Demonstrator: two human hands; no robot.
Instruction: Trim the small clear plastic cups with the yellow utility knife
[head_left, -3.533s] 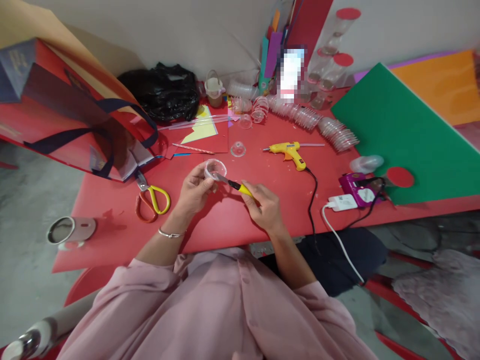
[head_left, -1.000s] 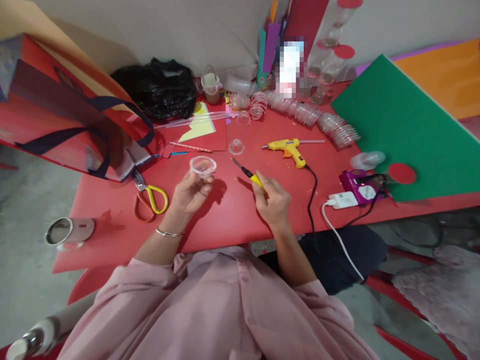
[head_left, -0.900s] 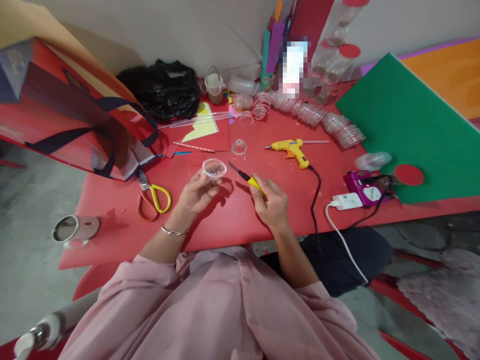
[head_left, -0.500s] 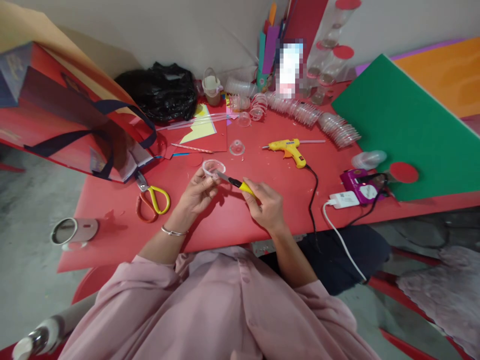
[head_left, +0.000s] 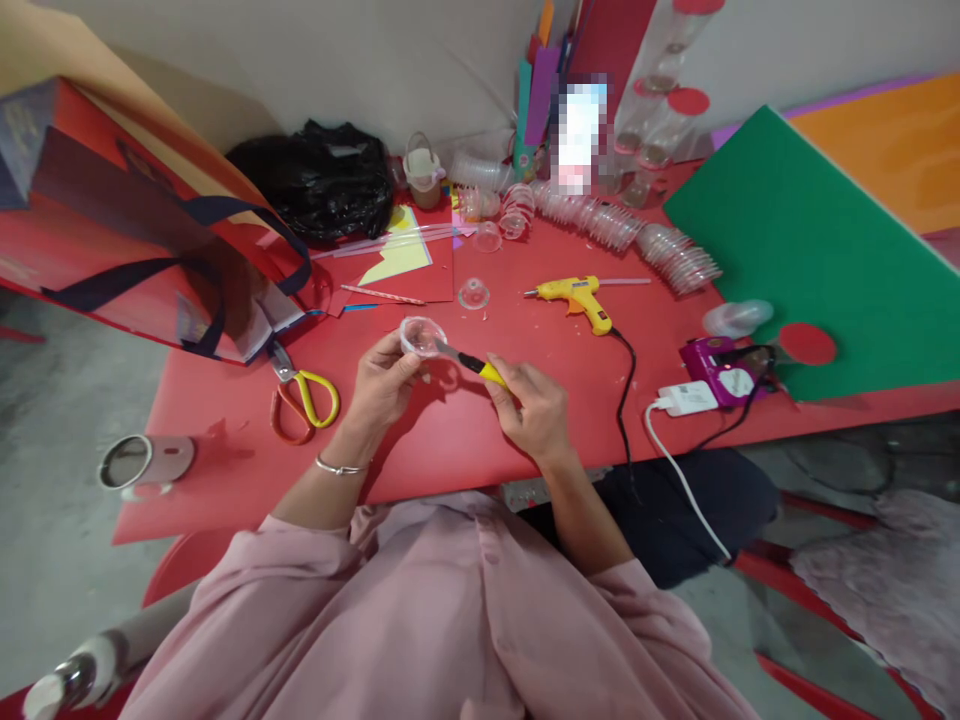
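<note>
Your left hand (head_left: 384, 385) pinches a clear, round plastic cup (head_left: 420, 338) above the red table (head_left: 450, 450). Your right hand (head_left: 536, 405) grips a yellow-and-black-handled metal cutter (head_left: 472, 363), tip at the cup's right side. Best, I'd judge: short, light strokes, left hand off the cutter's line.

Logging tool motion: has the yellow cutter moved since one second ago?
Yes: against the glue gun, the yellow cutter sits farther left and lower in view.

Wears pink btn-up shirt (head_left: 409, 610) & prob. silver bracelet (head_left: 342, 469)
</note>
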